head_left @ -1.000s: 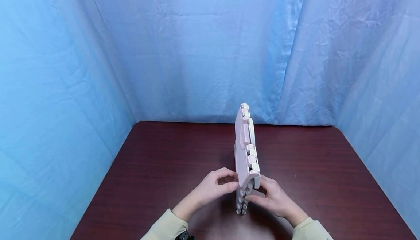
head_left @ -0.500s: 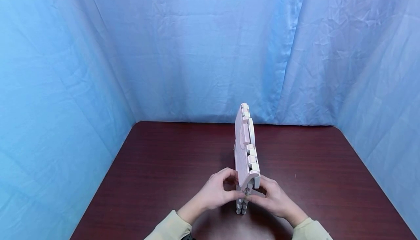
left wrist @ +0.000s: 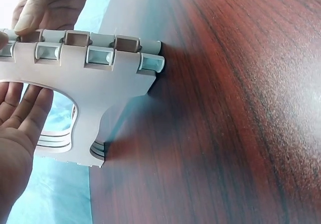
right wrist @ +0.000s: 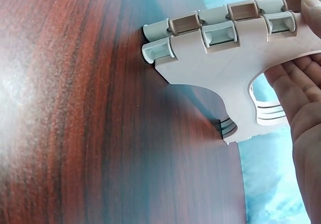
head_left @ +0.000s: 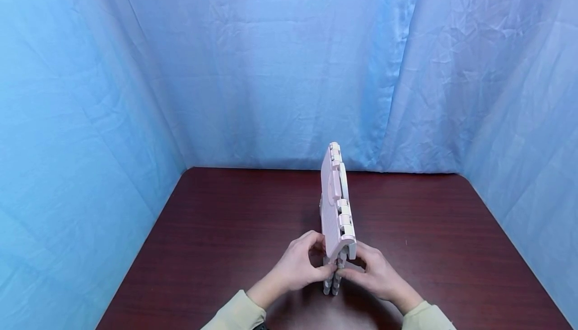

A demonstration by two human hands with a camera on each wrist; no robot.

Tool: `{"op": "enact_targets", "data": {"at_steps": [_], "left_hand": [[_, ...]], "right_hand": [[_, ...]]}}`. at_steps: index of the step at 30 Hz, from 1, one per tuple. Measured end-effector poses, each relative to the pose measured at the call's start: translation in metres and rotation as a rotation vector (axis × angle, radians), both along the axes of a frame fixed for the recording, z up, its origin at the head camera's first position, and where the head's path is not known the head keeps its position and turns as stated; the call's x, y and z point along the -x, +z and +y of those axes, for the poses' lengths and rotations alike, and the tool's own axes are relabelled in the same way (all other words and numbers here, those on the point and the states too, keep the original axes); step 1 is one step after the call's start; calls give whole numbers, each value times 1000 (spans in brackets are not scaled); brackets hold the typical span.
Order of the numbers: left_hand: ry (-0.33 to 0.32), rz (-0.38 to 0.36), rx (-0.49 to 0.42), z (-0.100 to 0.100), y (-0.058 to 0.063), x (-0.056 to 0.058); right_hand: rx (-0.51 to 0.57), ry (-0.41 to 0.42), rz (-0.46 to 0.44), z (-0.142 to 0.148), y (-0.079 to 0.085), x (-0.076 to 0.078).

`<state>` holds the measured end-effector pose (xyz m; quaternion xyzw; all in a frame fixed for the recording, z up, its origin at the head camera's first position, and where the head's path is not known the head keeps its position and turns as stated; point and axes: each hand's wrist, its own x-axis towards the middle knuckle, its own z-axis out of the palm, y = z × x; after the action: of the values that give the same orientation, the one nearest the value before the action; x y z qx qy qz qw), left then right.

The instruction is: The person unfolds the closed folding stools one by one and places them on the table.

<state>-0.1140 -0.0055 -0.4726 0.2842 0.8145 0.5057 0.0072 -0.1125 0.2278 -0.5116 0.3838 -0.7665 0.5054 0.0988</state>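
A pale pink and light grey folding step stool stands upright on the table, folded into a narrow stack. My left hand grips its near end from the left, thumb on the hinged edge, fingers by the side panel. From the other side my right hand holds the same end, its thumb close to the left one. In the left wrist view, the leg panel shows an arched cutout with the left fingers at it. The right wrist view shows interlocking hinge knuckles along the edge. Some fingertips are hidden behind the panels.
The dark reddish-brown wooden table extends around the stool on both sides. Light blue curtains enclose it at the back, left and right. The table's far edge lies just beyond the stool.
My left hand has moved slightly right, bringing its thumb onto the hinged edge beside the right thumb. The stool's top has tipped or shifted a little to the left. The right hand barely moves.
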Motion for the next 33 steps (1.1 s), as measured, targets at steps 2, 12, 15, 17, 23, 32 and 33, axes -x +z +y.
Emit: {"op": "enact_targets", "data": {"at_steps": [2,12,15,17,23,32,33], "left_hand": [[-2,-7,-9,0,0,0],[-9,-13,24,-3,-2,0],[-20,-10,20,-3,-1,0],[-31,-8,7,-4,-1,0],[-52,-4,-19,-7,-4,2],[-58,-24,-39,-11,-4,4],[-62,-25,-43,-12,-4,4]], "right_hand": [[0,-1,-27,-1,2,-1],[-13,-19,-26,-2,5,-2],[-13,-34,-60,-1,5,-2],[-16,-39,-49,-1,5,-2],[-12,-63,-11,0,3,-2],[-15,-103,23,2,4,-4],[-13,-103,26,2,4,-3]]}}
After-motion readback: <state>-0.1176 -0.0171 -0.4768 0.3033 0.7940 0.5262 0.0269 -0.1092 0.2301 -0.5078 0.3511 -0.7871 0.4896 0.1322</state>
